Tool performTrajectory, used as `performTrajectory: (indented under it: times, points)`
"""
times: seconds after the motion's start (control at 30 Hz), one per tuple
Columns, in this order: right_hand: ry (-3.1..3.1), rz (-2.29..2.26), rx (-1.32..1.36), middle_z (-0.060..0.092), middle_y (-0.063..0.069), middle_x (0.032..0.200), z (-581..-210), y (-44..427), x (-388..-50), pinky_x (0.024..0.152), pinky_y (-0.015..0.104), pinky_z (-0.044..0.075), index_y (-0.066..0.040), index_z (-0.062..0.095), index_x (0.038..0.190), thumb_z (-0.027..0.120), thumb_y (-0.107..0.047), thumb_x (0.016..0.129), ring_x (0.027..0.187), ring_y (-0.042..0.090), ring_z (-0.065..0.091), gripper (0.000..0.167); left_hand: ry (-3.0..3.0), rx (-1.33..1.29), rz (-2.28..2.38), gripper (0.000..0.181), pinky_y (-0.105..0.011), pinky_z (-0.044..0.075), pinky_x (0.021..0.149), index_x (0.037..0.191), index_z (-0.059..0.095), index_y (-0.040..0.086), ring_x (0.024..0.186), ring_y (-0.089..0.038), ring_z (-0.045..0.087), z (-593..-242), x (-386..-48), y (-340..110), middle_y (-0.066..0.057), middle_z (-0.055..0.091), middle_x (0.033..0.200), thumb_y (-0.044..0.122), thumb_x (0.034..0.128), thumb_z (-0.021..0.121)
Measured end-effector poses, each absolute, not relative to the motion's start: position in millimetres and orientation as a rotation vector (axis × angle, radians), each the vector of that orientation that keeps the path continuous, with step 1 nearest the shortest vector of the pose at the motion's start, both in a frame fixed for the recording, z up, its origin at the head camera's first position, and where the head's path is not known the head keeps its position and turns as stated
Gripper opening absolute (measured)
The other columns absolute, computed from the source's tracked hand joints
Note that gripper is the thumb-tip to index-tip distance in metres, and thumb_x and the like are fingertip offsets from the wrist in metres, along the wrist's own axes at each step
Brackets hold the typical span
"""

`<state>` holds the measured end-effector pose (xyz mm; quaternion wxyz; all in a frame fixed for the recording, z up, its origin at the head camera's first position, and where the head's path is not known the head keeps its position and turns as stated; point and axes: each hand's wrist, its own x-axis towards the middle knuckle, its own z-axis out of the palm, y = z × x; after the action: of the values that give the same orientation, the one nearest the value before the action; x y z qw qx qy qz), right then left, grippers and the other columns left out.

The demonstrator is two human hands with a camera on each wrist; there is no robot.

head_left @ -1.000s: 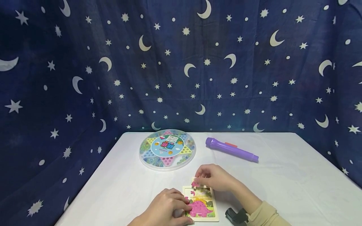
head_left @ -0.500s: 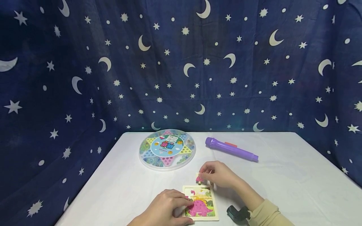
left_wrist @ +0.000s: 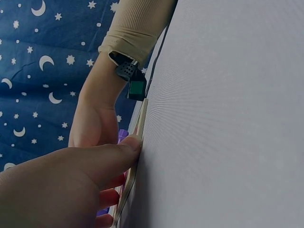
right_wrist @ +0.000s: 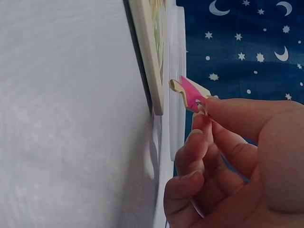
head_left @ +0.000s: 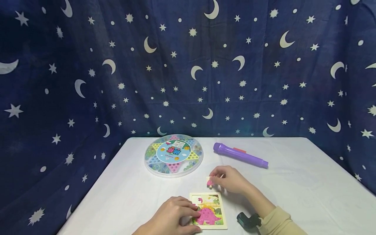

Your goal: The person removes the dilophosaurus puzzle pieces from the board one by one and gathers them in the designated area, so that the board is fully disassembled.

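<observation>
A small jigsaw puzzle with a pink dinosaur lies in its cream wooden tray (head_left: 224, 219), near the table's front. My left hand (head_left: 176, 213) holds the tray by its left side, thumb at the near edge (left_wrist: 144, 111); its fingers lie over the left part of the picture. A bit of pink shows by those fingers, mostly hidden. Beyond the tray's far edge, my right hand (head_left: 230, 179) pinches a pink and cream puzzle piece (head_left: 209, 182) between thumb and fingertips. In the right wrist view that piece (right_wrist: 191, 95) is apart from the tray (right_wrist: 147, 57), tilted.
A round clear Chinese checkers box (head_left: 174, 156) with marbles lies at the back left. To its right is a purple toy microphone (head_left: 241, 156). A dark device (head_left: 248, 221) is at my right wrist. A blue curtain (head_left: 217, 81) with moons and stars encloses the white table (head_left: 293, 182).
My right hand has drawn back from the tray's upper edge, away and slightly to the right, carrying the puzzle piece. The left hand has stayed on the tray.
</observation>
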<state>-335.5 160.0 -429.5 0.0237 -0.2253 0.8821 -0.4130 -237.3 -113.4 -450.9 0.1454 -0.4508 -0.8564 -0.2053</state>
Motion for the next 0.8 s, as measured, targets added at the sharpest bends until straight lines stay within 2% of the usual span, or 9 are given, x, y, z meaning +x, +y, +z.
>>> performTrajectory:
  times: [0.27,0.53,0.8]
  points:
    - [2.806,-1.278,-0.633,0.064,-0.005,0.077,-432,162,-339,0.058,0.034,0.047,-0.021,0.074,0.092,0.075,-0.025,0.092,0.065,0.016,0.057,0.004,-2.466,-1.300,-0.590,0.034,-0.034,0.054,0.092,0.113,0.080,0.024,0.110,-0.006,0.064,-449,-236,-114,0.014,0.073,0.115,0.050,0.0920,0.075]
    - [2.791,-1.311,-0.584,0.065,-0.003,0.080,-438,166,-342,0.050,0.033,0.050,-0.019,0.074,0.097,0.075,-0.022,0.092,0.061,0.017,0.059,0.006,-2.473,-1.301,-0.590,0.034,-0.032,0.054,0.092,0.113,0.081,0.024,0.109,-0.006,0.064,-450,-236,-114,0.014,0.073,0.114,0.050,0.0917,0.075]
    - [2.829,-1.299,-0.611,0.067,-0.004,0.083,-440,171,-342,0.052,0.032,0.053,-0.015,0.075,0.103,0.076,-0.020,0.092,0.067,0.015,0.062,0.013,-2.467,-1.295,-0.585,0.035,-0.032,0.053,0.092,0.113,0.080,0.025,0.110,-0.005,0.063,-451,-237,-114,0.016,0.072,0.114,0.052,0.0917,0.074]
